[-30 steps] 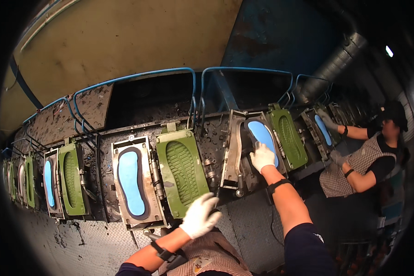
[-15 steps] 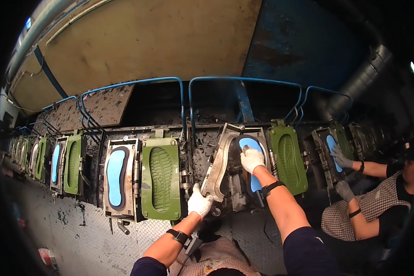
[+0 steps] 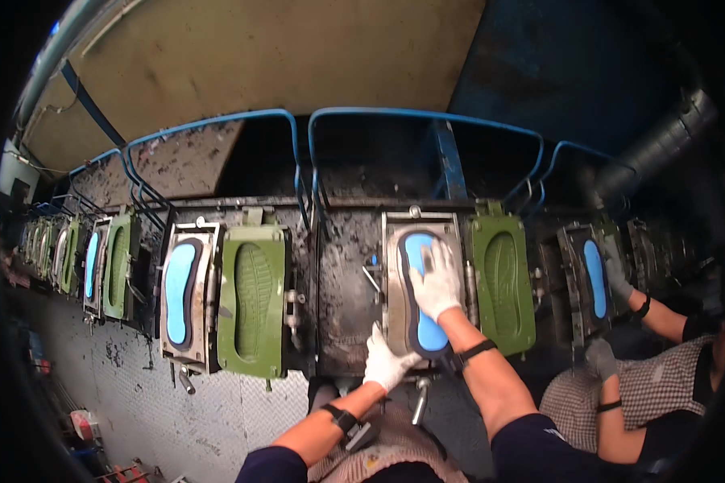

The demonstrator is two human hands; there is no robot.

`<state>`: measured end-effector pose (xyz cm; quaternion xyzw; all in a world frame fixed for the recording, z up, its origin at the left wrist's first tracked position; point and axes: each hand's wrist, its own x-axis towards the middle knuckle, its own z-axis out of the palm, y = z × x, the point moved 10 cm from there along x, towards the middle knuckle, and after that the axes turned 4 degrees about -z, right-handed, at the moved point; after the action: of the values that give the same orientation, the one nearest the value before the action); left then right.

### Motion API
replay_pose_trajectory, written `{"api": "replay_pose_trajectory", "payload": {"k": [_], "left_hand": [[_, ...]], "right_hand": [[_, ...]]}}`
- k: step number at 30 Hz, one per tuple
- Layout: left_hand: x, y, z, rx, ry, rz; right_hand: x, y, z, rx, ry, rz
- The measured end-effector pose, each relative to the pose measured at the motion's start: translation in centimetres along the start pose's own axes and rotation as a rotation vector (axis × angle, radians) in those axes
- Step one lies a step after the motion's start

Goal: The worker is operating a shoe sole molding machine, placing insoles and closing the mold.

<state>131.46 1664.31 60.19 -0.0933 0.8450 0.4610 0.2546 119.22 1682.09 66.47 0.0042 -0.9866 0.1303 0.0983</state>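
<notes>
A blue shoe-sole piece with a dark rim (image 3: 432, 333) lies in the metal mould (image 3: 395, 233) in front of me. My right hand (image 3: 437, 283), in a white glove, rests flat on its upper half with the fingers spread. At the mould's near left corner is my left hand (image 3: 388, 361), also gloved, fingers pointing up along the side and thumb stretched toward the sole's lower end. The hinged green mould lid (image 3: 503, 282) with a sole-shaped hollow stands open beside it on the right.
To the left, another mould holds a blue sole piece (image 3: 180, 282) beside its green lid (image 3: 252, 302). More moulds run along the bench. Blue tube rails (image 3: 427, 115) stand behind. At right, a co-worker's gloved hand (image 3: 601, 359) is near another blue sole piece (image 3: 594, 278).
The mould's metal side part, swung out to the left before, now sits in against the sole. My right hand has flattened onto the sole; my left hand has come closer to it.
</notes>
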Motion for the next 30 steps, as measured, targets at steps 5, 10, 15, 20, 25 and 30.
{"api": "replay_pose_trajectory", "payload": {"k": [5,10,15,20,25,30], "left_hand": [[-1.4,7.4,-1.0,0.437,0.320,0.894],[-1.0,8.8,-0.7,0.189,0.040,1.015],[-0.3,8.9,-0.7,0.095,0.053,0.892],[-1.6,8.9,-0.2,0.187,0.008,0.928],[-3.3,9.4,0.9,0.390,0.053,1.060],[-2.5,8.9,1.2,0.368,0.012,1.043]], "right_hand": [[-1.9,2.7,0.7,0.622,-0.158,0.100],[-13.2,0.9,-3.7,0.789,-0.094,-0.052],[-10.3,1.7,-4.9,0.591,0.038,-0.004],[-11.4,1.6,-3.8,0.598,-0.082,-0.056],[-4.3,-0.9,-4.8,0.277,0.001,-0.196],[6.0,-2.9,1.2,0.021,-0.089,-0.151]]}}
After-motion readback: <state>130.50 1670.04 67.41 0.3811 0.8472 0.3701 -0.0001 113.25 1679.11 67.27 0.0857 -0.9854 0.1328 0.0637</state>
